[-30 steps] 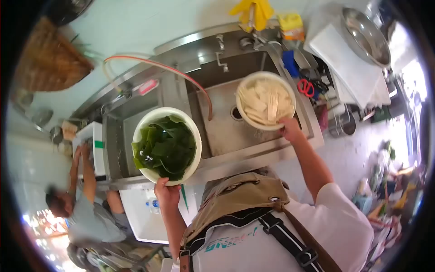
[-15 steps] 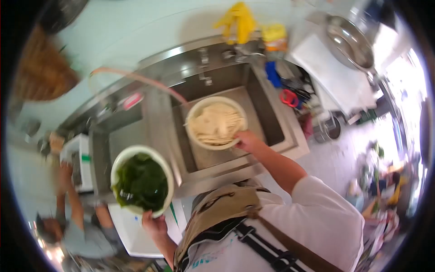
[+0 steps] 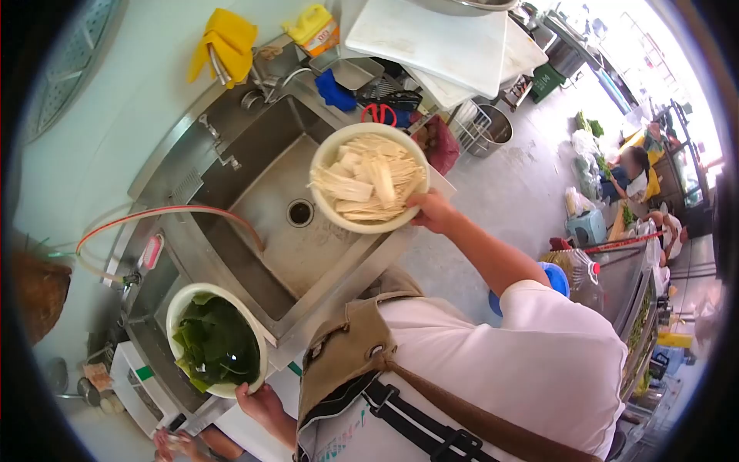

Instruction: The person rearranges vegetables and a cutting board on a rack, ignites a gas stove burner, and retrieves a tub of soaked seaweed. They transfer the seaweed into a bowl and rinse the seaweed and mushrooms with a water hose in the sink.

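Observation:
My left hand (image 3: 262, 403) grips the lower rim of a white bowl (image 3: 260, 345) over the left basin's edge. Dark green, glossy kelp sheets (image 3: 218, 339) lie inside it. In my right hand (image 3: 433, 211) is the rim of a second white bowl (image 3: 329, 211), held over the right front corner of the steel sink (image 3: 269, 208). Bundles of thin, pale strands that look like enoki mushrooms (image 3: 373, 179) fill it. Both hands have their fingers closed around the rims, partly hidden beneath them.
A red-striped hose (image 3: 185, 209) runs into the sink, which has a drain (image 3: 300, 212). White cutting boards (image 3: 427, 42), red-handled scissors (image 3: 379, 115) and a metal pot (image 3: 493, 131) stand beyond. Another person's hands (image 3: 173, 444) show at lower left. Another person (image 3: 633, 165) is at far right.
My view has turned right. The bowl of pale strands has moved from over the sink's middle to its right front corner, uncovering the drain. Both bowls stay in my hands.

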Demonstrator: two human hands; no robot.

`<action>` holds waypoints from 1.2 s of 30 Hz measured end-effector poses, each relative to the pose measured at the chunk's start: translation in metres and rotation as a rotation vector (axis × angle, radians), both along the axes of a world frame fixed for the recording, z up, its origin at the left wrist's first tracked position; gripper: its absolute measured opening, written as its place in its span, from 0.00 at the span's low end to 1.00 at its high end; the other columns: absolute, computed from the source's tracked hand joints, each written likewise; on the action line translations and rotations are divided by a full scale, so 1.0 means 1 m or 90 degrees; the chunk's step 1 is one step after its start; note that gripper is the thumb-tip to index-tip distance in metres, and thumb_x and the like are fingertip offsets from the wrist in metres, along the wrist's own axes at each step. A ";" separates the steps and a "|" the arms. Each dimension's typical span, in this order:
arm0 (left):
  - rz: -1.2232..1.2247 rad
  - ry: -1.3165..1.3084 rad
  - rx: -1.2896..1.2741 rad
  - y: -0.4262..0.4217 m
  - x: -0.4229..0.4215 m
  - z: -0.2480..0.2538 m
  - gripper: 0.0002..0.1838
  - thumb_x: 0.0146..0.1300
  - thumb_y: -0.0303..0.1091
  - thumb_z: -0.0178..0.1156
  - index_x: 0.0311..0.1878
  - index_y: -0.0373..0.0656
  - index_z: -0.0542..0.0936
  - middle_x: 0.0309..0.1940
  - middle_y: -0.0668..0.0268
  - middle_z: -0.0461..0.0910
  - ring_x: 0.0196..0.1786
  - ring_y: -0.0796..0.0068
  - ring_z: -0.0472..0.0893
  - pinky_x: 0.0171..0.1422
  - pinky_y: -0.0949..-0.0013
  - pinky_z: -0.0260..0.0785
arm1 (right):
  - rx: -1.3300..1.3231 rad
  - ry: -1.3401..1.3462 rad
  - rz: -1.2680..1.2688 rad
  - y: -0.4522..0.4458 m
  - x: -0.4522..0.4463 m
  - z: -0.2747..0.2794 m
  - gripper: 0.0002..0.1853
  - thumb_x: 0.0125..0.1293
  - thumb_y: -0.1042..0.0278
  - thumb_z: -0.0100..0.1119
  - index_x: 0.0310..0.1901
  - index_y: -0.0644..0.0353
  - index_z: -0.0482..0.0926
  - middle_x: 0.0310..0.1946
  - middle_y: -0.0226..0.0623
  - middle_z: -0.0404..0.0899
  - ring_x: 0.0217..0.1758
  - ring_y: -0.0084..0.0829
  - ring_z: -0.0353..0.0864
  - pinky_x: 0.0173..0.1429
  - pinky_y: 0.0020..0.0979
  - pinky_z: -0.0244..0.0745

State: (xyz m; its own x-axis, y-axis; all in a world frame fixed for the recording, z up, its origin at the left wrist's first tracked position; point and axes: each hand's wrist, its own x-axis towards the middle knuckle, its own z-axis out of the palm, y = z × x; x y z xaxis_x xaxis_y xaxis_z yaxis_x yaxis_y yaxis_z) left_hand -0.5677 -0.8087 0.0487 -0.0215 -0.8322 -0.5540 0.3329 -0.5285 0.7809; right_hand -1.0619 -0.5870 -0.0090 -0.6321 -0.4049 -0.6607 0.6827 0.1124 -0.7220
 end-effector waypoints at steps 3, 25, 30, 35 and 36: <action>-0.050 0.015 -0.007 -0.014 -0.027 0.004 0.14 0.52 0.33 0.57 0.43 0.46 0.75 0.34 0.70 0.80 0.31 0.75 0.78 0.25 0.75 0.65 | 0.003 0.020 -0.026 0.050 -0.005 0.006 0.16 0.53 0.74 0.55 0.46 0.63 0.76 0.33 0.37 0.79 0.29 0.31 0.79 0.27 0.31 0.77; -0.182 -0.017 0.006 -0.029 -0.107 0.007 0.09 0.53 0.32 0.56 0.39 0.46 0.75 0.31 0.69 0.78 0.32 0.73 0.78 0.26 0.72 0.63 | -0.104 -0.056 -0.200 0.115 0.025 -0.025 0.31 0.67 0.48 0.53 0.62 0.62 0.63 0.51 0.44 0.76 0.48 0.37 0.79 0.51 0.41 0.76; -0.156 -0.014 0.015 -0.021 -0.088 -0.010 0.06 0.54 0.33 0.56 0.36 0.47 0.76 0.32 0.66 0.76 0.33 0.67 0.78 0.27 0.64 0.72 | 0.097 -0.001 0.355 0.092 0.085 -0.034 0.31 0.67 0.48 0.52 0.62 0.67 0.65 0.47 0.45 0.78 0.41 0.34 0.81 0.45 0.34 0.76; -0.130 -0.003 0.038 0.005 -0.117 0.022 0.09 0.55 0.33 0.56 0.35 0.38 0.75 0.28 0.58 0.77 0.26 0.60 0.79 0.23 0.60 0.74 | -0.117 0.046 0.446 -0.064 0.101 0.041 0.30 0.65 0.58 0.58 0.62 0.68 0.64 0.46 0.42 0.78 0.41 0.34 0.81 0.43 0.30 0.77; -0.121 -0.004 0.040 0.012 -0.121 0.026 0.09 0.55 0.33 0.56 0.35 0.37 0.75 0.28 0.57 0.77 0.25 0.59 0.80 0.23 0.60 0.74 | -0.154 -0.042 0.466 -0.093 0.105 0.045 0.29 0.65 0.58 0.58 0.63 0.65 0.63 0.48 0.42 0.77 0.41 0.36 0.81 0.40 0.33 0.78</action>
State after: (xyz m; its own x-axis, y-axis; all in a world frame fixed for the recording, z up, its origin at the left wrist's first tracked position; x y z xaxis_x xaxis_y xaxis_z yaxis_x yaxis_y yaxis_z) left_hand -0.6885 -0.7964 0.0744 -0.1712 -0.7777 -0.6049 0.2183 -0.6287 0.7464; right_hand -0.9564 -0.6797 0.0356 -0.1102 -0.8422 -0.5278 0.5382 0.3959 -0.7441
